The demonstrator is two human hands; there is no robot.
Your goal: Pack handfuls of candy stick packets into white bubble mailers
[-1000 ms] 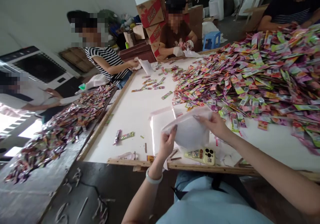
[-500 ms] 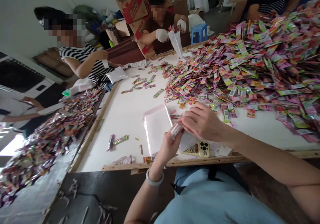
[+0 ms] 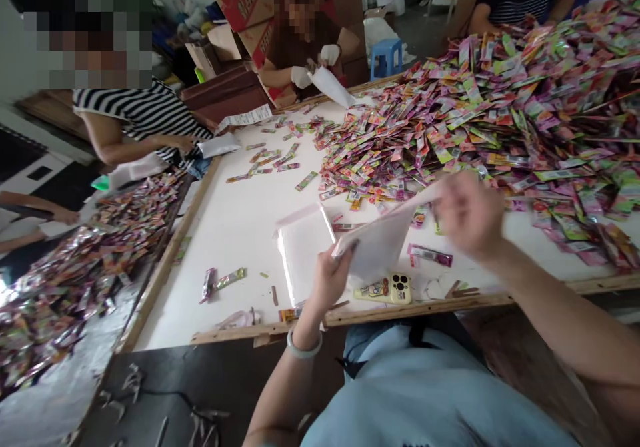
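- Plastic bag (image 3: pixel 383 240) stretches above the bench (image 3: pixel 240 224); best held taut with light pinches (thin film creases easily).
- Left hand (image 3: pixel 333 275) pinches its near edge.
- Right hand (image 3: pixel 473 217), blurred, seems closed on the far edge.

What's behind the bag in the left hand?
Around its edges: white table, a phone below, a purple packet to the right. The bag covers the table directly behind; nothing there can be made out.
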